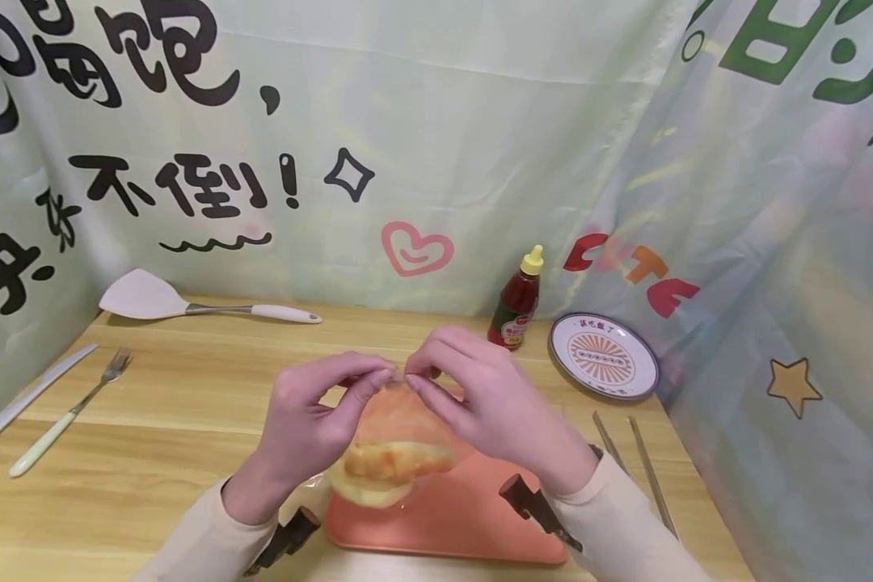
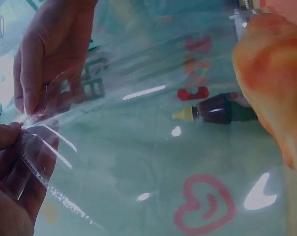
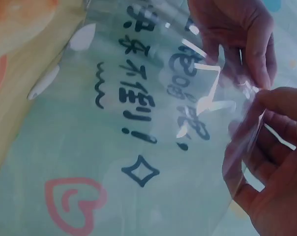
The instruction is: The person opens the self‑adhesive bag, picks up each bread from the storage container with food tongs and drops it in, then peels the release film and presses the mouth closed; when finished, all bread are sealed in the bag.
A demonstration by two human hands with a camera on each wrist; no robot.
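Between my hands a clear plastic bag [image 2: 138, 118] is pulled up, its upper edge gathered at the fingertips. My left hand [image 1: 316, 412] pinches that edge from one side. Close beside it, my right hand [image 1: 483, 396] pinches the same edge, the fingertips of both almost meeting. Golden-brown bread [image 1: 400, 462] shows below the hands, at the lower end of the bag; whether it lies wholly inside, I cannot tell. Under the bread is a coral-pink board [image 1: 451, 525]. Both wrist views show the film stretched from the pinching fingers toward the bread [image 3: 20, 24].
A white spatula [image 1: 145, 297] lies at the back left, with a knife [image 1: 32, 396] and a fork [image 1: 73, 412] nearer. At the back right stand a red sauce bottle [image 1: 515, 303] and a patterned plate [image 1: 604, 357]. Chopsticks [image 1: 653, 477] lie right of the board. Printed cloth [image 1: 480, 145] surrounds the table.
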